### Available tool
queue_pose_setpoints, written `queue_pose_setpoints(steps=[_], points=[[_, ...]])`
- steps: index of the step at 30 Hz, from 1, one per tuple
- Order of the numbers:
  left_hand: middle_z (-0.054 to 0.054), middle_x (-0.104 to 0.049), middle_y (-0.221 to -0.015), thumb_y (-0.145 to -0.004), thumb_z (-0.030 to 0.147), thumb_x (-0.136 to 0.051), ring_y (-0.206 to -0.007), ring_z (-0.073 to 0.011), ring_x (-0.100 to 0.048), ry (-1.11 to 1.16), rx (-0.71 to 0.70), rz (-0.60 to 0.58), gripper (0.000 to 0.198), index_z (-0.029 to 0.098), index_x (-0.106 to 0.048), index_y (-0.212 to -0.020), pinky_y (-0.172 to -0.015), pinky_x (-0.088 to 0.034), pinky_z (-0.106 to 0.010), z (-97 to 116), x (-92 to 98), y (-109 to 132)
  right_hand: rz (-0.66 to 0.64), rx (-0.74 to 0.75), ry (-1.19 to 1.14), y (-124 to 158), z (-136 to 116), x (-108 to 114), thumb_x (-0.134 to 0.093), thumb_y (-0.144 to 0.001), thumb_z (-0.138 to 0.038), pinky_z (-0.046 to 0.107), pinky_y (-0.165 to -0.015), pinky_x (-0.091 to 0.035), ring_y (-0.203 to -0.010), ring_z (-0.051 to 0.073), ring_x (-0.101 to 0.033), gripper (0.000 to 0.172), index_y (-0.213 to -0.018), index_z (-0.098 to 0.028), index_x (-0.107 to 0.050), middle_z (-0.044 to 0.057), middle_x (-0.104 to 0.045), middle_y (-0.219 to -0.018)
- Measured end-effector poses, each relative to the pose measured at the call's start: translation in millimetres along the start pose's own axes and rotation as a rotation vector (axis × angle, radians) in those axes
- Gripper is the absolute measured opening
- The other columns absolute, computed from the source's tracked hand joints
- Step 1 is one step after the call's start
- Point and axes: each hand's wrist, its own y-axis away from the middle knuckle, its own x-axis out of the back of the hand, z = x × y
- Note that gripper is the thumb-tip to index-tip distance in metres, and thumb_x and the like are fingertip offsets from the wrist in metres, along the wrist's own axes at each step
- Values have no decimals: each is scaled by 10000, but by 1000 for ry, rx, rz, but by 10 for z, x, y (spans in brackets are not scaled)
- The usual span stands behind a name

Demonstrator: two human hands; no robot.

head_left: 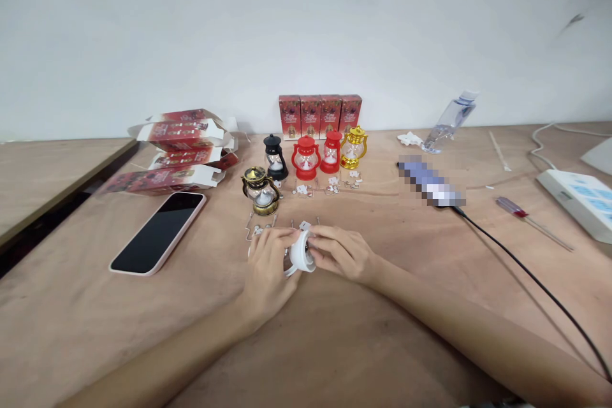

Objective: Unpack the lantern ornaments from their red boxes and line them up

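My left hand (268, 261) is wrapped round a small white lantern (299, 252), which lies tipped on its side with its round base facing right. At that base, the bent fingers of my right hand (348, 254) are pressed together on or just inside the opening; whatever they pinch is hidden. Just behind my hands lie small metal wire and white parts (259, 229). A bronze-coloured lantern (262, 194) stands beyond them. Farther back are a black lantern (275, 156), two red lanterns (306, 162) and a gold lantern (354, 152), with more small parts in front.
Red printed boxes (320, 116) stand against the wall, and opened boxes (184, 156) pile up at left. A phone (157, 233) lies near them. Rightward are a pixelated device (428, 182) with a black cable (516, 252), a tilted bottle (449, 121), a screwdriver (530, 222) and a power strip (578, 201).
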Motion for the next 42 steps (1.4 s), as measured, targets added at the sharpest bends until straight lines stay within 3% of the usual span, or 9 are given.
queue_pose_setpoints(steps=[6, 20, 30, 42], points=[[-72, -618, -965, -822, 187, -570, -867, -213, -590, 1, -4, 7, 242, 190, -477, -1045, -721, -438, -341, 1, -5, 3, 22, 32, -21, 15, 15, -22, -594, -826, -127, 200, -569, -540, -659, 115, -670, 13, -821, -130, -582, 122, -723, -882], [-92, -636, -956, -814, 197, -588, -866, -230, -600, 12, -2, 5, 262, 170, -478, -1050, -722, -452, -366, -6, -12, 9, 37, 7, -28, 11, 3, -38, -567, -830, -114, 197, -565, -532, -653, 116, -663, 37, -852, -141, -579, 67, -691, -761], [-85, -634, -962, -796, 175, -584, -873, -229, -605, 30, 6, 16, 302, 193, -474, -1076, -729, -474, -373, -9, -10, 18, 28, -70, -158, 53, 22, -42, -567, -846, -149, 208, -649, -554, -729, 116, -660, 62, -896, -146, -605, 68, -688, -812], [-79, -645, -954, -798, 181, -577, -861, -230, -619, 14, 11, 17, 282, 202, -481, -1063, -711, -473, -374, 2, -11, 5, 15, -106, -241, 31, 40, -44, -548, -867, -157, 215, -651, -542, -710, 113, -639, 80, -853, -150, -625, 56, -684, -793]])
